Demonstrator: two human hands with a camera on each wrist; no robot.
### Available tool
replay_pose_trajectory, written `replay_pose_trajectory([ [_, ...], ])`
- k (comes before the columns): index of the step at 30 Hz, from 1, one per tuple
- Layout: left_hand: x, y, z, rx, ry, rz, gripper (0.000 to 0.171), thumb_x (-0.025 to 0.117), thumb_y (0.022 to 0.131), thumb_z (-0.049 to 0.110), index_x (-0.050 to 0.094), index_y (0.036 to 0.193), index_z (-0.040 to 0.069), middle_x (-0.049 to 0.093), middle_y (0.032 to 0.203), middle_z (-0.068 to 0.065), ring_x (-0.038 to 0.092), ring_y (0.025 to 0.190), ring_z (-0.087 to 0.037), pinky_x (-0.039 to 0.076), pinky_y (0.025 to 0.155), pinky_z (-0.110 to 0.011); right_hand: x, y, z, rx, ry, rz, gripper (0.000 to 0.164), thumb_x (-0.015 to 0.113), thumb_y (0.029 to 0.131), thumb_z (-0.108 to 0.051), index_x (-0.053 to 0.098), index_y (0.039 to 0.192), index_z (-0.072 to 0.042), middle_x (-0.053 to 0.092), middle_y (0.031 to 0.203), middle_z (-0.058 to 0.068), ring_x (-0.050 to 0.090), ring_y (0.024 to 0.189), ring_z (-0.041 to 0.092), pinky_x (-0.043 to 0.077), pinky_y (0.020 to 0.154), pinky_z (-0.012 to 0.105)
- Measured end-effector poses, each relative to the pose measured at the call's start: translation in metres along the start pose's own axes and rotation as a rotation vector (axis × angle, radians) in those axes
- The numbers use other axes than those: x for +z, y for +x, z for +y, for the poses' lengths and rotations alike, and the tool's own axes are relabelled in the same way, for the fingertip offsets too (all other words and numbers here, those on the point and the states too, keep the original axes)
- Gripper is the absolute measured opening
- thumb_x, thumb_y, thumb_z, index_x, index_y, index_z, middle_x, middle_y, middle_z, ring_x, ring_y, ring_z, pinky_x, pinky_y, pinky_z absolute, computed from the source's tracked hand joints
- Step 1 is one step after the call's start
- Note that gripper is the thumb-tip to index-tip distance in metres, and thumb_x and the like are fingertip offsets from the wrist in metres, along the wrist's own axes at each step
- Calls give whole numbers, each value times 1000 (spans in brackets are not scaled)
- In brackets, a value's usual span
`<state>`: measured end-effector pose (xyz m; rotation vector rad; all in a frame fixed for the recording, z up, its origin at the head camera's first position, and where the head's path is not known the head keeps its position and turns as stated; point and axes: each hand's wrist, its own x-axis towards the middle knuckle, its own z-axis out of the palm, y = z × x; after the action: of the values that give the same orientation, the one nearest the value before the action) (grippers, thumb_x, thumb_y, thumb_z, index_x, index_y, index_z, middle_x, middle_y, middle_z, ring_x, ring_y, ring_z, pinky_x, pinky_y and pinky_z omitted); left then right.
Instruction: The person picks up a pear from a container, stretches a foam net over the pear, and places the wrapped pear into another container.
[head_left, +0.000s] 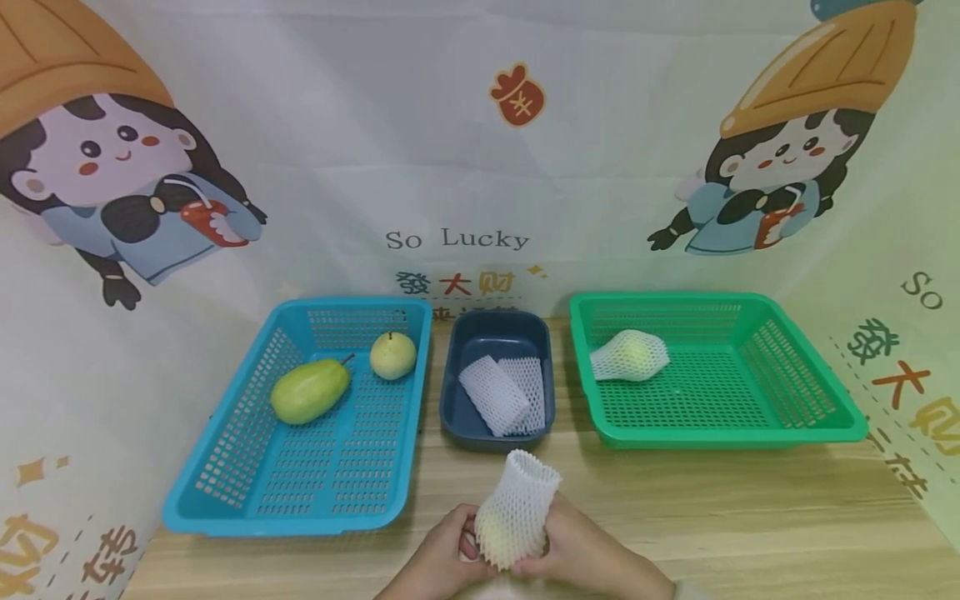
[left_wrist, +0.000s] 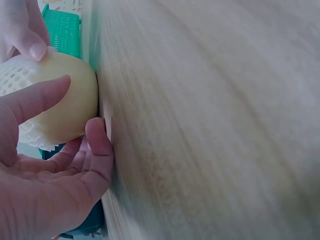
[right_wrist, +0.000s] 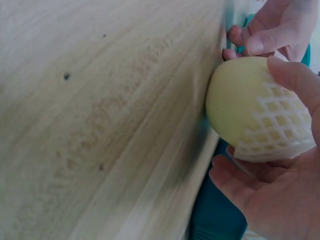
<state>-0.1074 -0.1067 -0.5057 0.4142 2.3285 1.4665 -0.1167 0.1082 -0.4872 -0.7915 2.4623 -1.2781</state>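
Low in the middle of the head view, a white foam net sleeve (head_left: 521, 500) stands over a pale yellow pear, its free end pointing up. The pear (left_wrist: 77, 95) shows its bare, rounded bottom in both wrist views, resting on or just above the table. My left hand (head_left: 441, 554) holds the sleeved pear from the left, thumb on one side and fingers curled at the other. From the right, my right hand (head_left: 581, 546) grips the sleeve and pear, its thumb (right_wrist: 290, 75) near the net's edge. The net covers the pear's upper part.
A blue basket (head_left: 408, 467) on the left holds a pear (head_left: 393, 356) and a long green-yellow fruit (head_left: 310, 392). A dark tray (head_left: 480, 440) in the middle carries foam sleeves (head_left: 495, 393). The green basket (head_left: 720, 437) on the right contains a sleeved fruit (head_left: 632, 355).
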Motion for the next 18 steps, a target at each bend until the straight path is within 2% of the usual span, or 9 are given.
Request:
replay_pose_trajectory([
  [8, 1, 0, -3, 32, -7, 12, 50, 76, 72, 10, 51, 114, -2, 57, 93, -4, 52, 75, -6, 45, 65, -20, 8, -1, 10, -31, -117, 26, 57, 79, 69, -23, 51, 118, -13, 57, 112, -5, 54, 103, 6, 48, 91, 31],
  [13, 0, 0, -4, 35, -13, 3, 50, 75, 72, 9, 50, 115, -1, 57, 94, -5, 53, 75, -6, 46, 66, -20, 7, -3, 12, -40, -131, 15, 64, 80, 68, -36, 49, 121, -16, 55, 117, -6, 52, 108, 8, 45, 95, 33],
  [15, -1, 1, -4, 40, -13, -4, 49, 75, 73, 9, 50, 114, -1, 58, 94, -5, 53, 76, -6, 46, 66, -20, 7, -3, 11, -42, -110, 7, 68, 79, 68, -42, 47, 123, -17, 54, 118, -6, 51, 109, 8, 45, 95, 33],
  [18, -1, 1, -4, 46, -11, -8, 48, 75, 73, 9, 51, 113, 0, 58, 93, -4, 53, 75, -5, 45, 66, -20, 7, -2, 8, -23, 13, -3, 69, 77, 69, -45, 45, 123, -18, 54, 117, -5, 52, 106, 7, 45, 94, 30],
])
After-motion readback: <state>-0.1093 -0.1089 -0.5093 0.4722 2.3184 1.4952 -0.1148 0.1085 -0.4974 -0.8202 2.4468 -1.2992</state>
